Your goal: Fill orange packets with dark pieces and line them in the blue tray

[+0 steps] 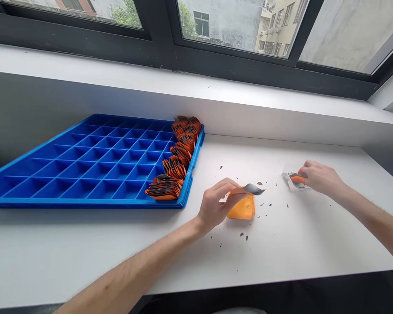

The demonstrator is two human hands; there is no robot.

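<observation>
My left hand is closed on a thin packet, orange with a dark grey inner face, held above an orange block-like item on the table. Over to the right, my right hand has its fingers pinched at an orange-handled item inside a small clear container with dark bits in it. The tips of those fingers are partly hidden. Left of my hands, folded orange-and-black packets stand packed in the right-hand compartments of a blue divided tray.
Dark flakes lie scattered on the white table around the orange item. A white ledge runs along the back, below dark-framed windows. The table's front edge crosses the bottom of the view.
</observation>
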